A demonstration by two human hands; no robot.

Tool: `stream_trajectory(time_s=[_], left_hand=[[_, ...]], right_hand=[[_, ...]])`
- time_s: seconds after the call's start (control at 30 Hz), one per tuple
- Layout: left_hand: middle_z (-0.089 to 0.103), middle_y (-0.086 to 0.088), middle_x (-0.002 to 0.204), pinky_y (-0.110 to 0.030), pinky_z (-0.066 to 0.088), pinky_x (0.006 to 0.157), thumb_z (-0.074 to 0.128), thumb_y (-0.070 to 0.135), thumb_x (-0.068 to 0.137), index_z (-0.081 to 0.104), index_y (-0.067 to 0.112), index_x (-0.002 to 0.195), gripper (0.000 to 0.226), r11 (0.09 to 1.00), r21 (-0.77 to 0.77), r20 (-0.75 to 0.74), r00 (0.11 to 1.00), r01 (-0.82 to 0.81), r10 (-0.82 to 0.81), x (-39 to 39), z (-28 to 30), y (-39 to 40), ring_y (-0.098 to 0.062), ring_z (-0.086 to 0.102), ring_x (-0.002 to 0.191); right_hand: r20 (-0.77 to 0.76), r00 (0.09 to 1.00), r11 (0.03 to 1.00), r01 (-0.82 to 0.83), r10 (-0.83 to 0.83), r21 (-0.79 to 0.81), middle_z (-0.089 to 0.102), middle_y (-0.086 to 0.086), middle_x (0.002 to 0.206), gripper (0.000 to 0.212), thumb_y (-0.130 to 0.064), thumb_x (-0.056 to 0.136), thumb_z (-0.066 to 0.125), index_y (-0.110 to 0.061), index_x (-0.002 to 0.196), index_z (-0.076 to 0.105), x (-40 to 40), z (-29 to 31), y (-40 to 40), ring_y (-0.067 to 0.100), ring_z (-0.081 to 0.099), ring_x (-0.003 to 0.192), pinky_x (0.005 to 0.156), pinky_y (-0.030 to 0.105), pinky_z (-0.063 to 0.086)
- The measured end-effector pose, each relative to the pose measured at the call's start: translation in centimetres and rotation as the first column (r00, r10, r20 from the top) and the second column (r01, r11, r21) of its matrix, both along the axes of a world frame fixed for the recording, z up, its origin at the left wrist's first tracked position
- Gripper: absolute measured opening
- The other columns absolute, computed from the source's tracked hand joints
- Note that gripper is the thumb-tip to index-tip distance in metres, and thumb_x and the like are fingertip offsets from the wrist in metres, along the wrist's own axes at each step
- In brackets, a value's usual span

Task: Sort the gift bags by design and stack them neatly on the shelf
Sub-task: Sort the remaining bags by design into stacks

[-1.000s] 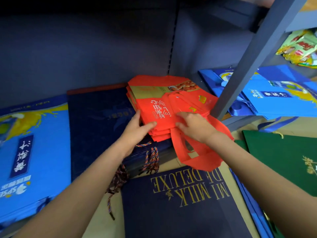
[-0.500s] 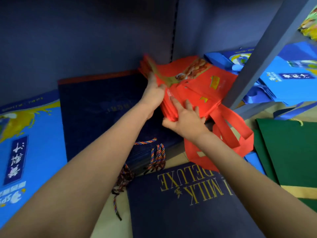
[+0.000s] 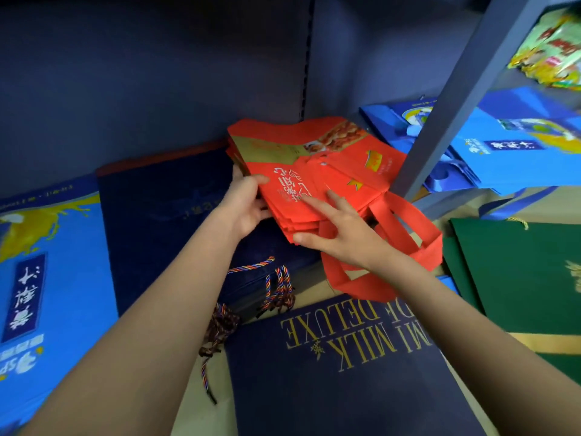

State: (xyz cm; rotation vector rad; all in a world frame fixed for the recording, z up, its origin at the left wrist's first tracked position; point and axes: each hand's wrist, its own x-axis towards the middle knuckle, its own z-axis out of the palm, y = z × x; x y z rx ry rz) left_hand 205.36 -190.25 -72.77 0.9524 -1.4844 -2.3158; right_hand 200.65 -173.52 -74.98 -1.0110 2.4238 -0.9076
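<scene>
The stack of red bags (image 3: 314, 171) sits at the back of the shelf (image 3: 157, 89), partly on top of a pile of dark navy bags (image 3: 163, 209) and close to the grey upright post (image 3: 446, 114). The left hand (image 3: 248, 206) holds the stack at its left edge, thumb on top and fingers curled under, so its grip is closed on the red bags. The right hand (image 3: 342, 234) lies on the near part of the stack with fingers straight and spread, pressing flat; its grip is open. The red handles (image 3: 386, 253) of the bags hang loose off the near edge, below and beside the right wrist.

Left of the navy pile lies a stack of light blue bags (image 3: 53, 278) with yellow splashes. In front, a navy bag with gold lettering (image 3: 345, 372) lies flat, with braided cord handles (image 3: 276, 291) from the navy pile just beside it. To the right lie green bags (image 3: 518, 272), and beyond the post more blue bags (image 3: 509, 152), with snack packets (image 3: 553, 51) above them.
</scene>
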Motion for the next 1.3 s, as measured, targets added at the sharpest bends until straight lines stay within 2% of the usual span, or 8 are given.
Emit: stream_trajectory(time_s=[0.17,0.23,0.33,0.43,0.5,0.73,1.13,1.3], left_hand=[[0.052,-0.004,0.128,-0.045,0.051,0.086,0.051,0.008,0.083,0.024,0.035,0.142,0.070,0.957,-0.284,0.111,0.993,0.058,-0.027,-0.2,0.6,1.4,-0.023,0.058,0.104],[0.020,-0.012,0.153,-0.027,0.032,0.106,0.059,0.013,0.082,0.011,0.034,0.149,0.085,0.858,-0.500,0.211,0.977,0.117,-0.011,0.0,0.3,2.1,-0.026,0.037,0.132],[-0.006,-0.015,0.157,-0.007,0.018,0.094,0.062,0.008,0.086,0.005,0.026,0.152,0.089,0.799,-0.588,0.259,0.965,0.130,0.034,0.3,-1.0,1.5,-0.022,0.019,0.142],[0.033,-0.012,0.146,-0.032,0.039,0.105,0.071,0.005,0.076,0.018,0.028,0.150,0.094,0.857,-0.501,0.249,0.968,0.116,0.015,0.0,-1.5,1.0,-0.026,0.044,0.128],[0.049,-0.003,0.132,-0.039,0.055,0.079,0.070,0.004,0.077,0.021,0.033,0.148,0.091,0.925,-0.358,0.250,0.967,0.130,-0.039,-0.1,-1.2,1.4,-0.024,0.058,0.111],[0.042,-0.007,0.136,-0.031,0.053,0.058,0.073,-0.002,0.074,0.013,0.035,0.149,0.103,0.940,-0.309,0.307,0.951,0.144,-0.045,0.0,-0.2,1.6,-0.026,0.055,0.111],[0.061,-0.007,0.104,-0.028,0.051,0.053,0.057,-0.012,0.082,0.044,0.011,0.134,0.058,0.966,-0.220,0.168,0.981,0.136,-0.099,-0.2,4.2,1.0,-0.013,0.060,0.075],[0.062,-0.002,0.093,-0.023,0.054,0.047,0.052,-0.011,0.083,0.051,0.017,0.122,0.048,0.979,-0.178,0.146,0.986,0.100,-0.075,2.0,3.5,-0.8,-0.012,0.060,0.075]], right_hand=[[-0.046,0.999,0.992,-0.006,0.000,-0.126,0.011,0.019,0.155,0.081,-0.046,0.065,0.077,-0.035,0.138,0.042,-0.8,-1.2,0.4,0.026,0.006,0.146,0.118,0.037,0.012],[-0.045,0.999,0.990,0.020,-0.027,-0.140,0.013,0.016,0.156,0.078,-0.043,0.065,0.078,-0.033,0.135,0.046,-0.8,-1.3,0.2,0.026,0.010,0.145,0.117,0.033,0.014],[0.097,0.975,0.929,0.221,-0.201,-0.298,0.020,0.010,0.154,0.052,-0.032,0.076,0.074,-0.027,0.125,0.058,-1.1,-0.6,0.7,0.014,0.020,0.142,0.105,0.012,0.014],[0.085,0.954,0.895,0.299,-0.287,-0.332,0.016,0.012,0.155,0.046,-0.032,0.079,0.073,-0.026,0.123,0.060,-0.6,-0.5,0.4,0.017,0.017,0.143,0.105,0.011,0.012],[0.030,0.972,0.939,0.234,-0.234,-0.253,0.011,0.016,0.156,0.050,-0.036,0.078,0.073,-0.026,0.125,0.059,0.0,-0.7,-0.2,0.023,0.010,0.144,0.111,0.022,0.009],[0.003,0.902,0.888,0.426,-0.433,-0.174,0.017,0.010,0.154,0.049,-0.046,0.082,0.064,-0.027,0.127,0.058,1.5,-0.9,1.1,0.025,0.010,0.142,0.112,0.032,0.014],[0.621,0.517,0.488,0.840,-0.589,-0.236,0.026,0.011,0.144,0.076,-0.033,0.076,0.076,-0.025,0.142,0.039,0.2,2.4,-2.9,0.024,0.044,0.122,0.102,0.026,0.034],[0.472,0.614,0.528,0.788,-0.633,-0.317,0.009,0.013,0.150,0.070,-0.020,0.083,0.069,-0.009,0.143,0.035,2.2,3.5,-5.6,0.027,0.044,0.122,0.097,0.017,0.023]])
